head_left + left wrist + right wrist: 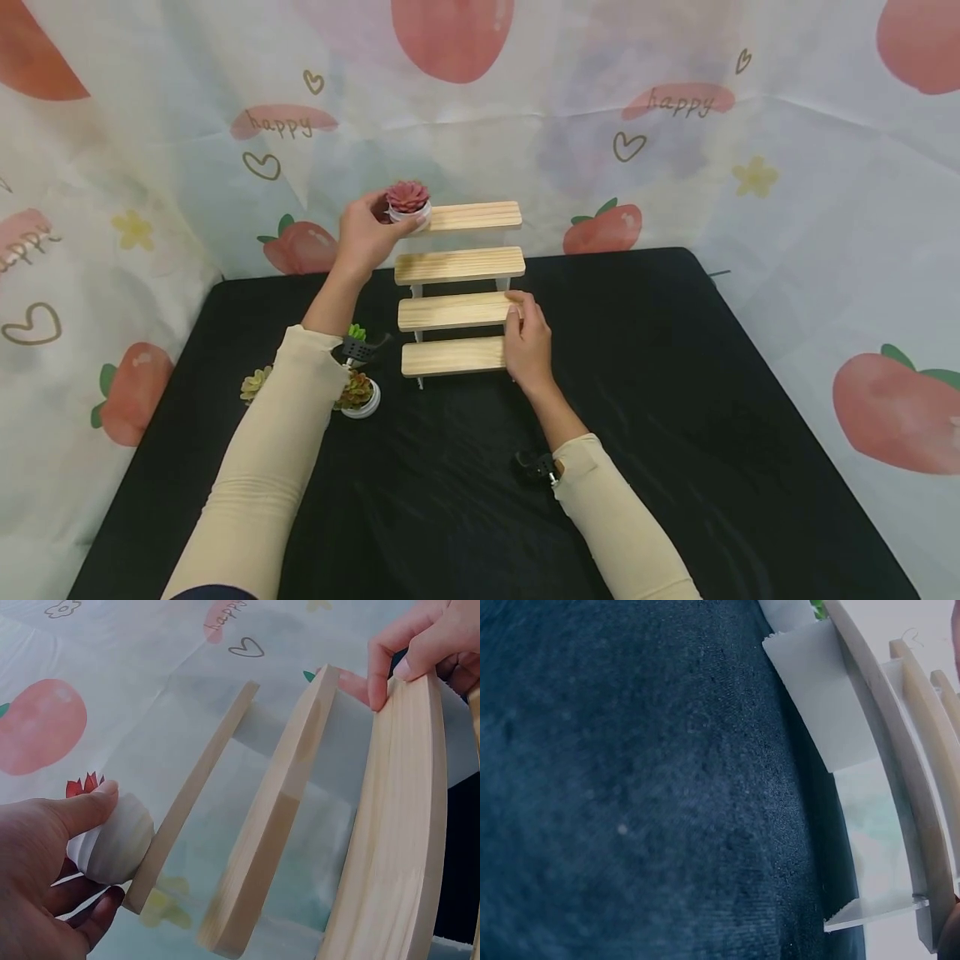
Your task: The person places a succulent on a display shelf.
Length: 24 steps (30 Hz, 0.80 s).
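A small artificial succulent with red-pink leaves in a white ribbed pot (409, 205) stands at the left end of the top wooden board. My left hand (369, 229) pinches this pot between thumb and fingers. In the left wrist view the pot (120, 844) touches the edge of the top board (191, 795). The stepped wooden shelf (459, 265) has several pale boards on whitish supports. At its right side, my right hand (529, 343) grips the ends of the lower boards. Only a sliver of that hand shows in the right wrist view.
Left of the shelf, partly behind the left forearm, are a potted green-brown succulent (358, 395), a pale yellow-green one (256, 383) and a bright green one (357, 332). Black cloth (675, 433) covers the table. A printed curtain (555, 125) hangs behind it.
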Available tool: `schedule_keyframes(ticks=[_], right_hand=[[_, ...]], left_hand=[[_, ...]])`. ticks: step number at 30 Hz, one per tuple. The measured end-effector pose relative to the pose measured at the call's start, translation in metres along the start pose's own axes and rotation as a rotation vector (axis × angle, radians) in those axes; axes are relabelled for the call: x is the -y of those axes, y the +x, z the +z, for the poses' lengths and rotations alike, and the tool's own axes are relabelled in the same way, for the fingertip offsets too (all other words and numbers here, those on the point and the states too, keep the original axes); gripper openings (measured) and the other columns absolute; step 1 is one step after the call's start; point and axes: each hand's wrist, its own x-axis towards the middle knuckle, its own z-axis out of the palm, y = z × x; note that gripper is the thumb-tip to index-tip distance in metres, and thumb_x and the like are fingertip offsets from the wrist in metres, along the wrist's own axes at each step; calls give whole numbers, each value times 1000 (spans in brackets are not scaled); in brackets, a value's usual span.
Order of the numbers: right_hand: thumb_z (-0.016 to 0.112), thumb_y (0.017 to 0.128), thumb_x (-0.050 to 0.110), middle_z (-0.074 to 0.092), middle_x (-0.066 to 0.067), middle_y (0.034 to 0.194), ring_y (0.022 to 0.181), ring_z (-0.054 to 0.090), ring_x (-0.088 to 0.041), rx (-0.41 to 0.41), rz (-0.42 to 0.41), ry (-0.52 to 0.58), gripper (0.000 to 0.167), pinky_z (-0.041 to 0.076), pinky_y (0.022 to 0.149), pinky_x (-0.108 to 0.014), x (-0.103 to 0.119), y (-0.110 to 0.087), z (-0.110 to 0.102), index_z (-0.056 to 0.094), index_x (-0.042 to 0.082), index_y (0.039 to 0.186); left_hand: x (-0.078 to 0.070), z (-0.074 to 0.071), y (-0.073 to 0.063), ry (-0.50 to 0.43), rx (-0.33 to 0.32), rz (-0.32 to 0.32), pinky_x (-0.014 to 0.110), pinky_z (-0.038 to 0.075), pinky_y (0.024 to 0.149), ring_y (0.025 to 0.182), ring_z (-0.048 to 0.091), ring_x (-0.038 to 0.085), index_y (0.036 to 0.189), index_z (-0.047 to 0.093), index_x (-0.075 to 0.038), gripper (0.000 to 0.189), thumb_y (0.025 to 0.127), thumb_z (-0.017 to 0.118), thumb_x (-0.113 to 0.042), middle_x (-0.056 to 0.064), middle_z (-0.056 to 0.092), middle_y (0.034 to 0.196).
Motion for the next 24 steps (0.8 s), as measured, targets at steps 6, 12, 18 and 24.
schedule_keyframes(ticks=[6,12,18,24], right_hand=[[43,111,16,61,-17,117,68,46,-28,0,-12,13,30,40,64,-41,2,0,-1,62,9,133],[43,111,16,61,-16,115,67,46,-28,-5,-12,12,30,40,63,-41,2,-1,-1,62,9,133],[45,110,15,62,-17,115,69,46,-28,-24,-30,17,29,40,64,-41,4,-1,0,63,7,131],[45,110,15,62,-16,112,68,46,-27,-31,-27,6,29,40,64,-41,3,-2,-1,63,7,131]], left_hand=[[-1,5,2,-2,-11,26,27,47,73,93,56,20,140,63,-5,58,92,83,-28,11,67,118],[-3,7,5,19,9,25,31,51,86,106,60,21,143,60,-4,61,92,83,-28,13,67,127],[-5,8,7,12,46,24,33,52,89,108,61,22,144,59,-5,61,92,82,-28,12,66,129],[-5,10,8,-8,54,23,32,51,84,105,60,23,143,59,-4,60,92,82,-26,13,66,126]])
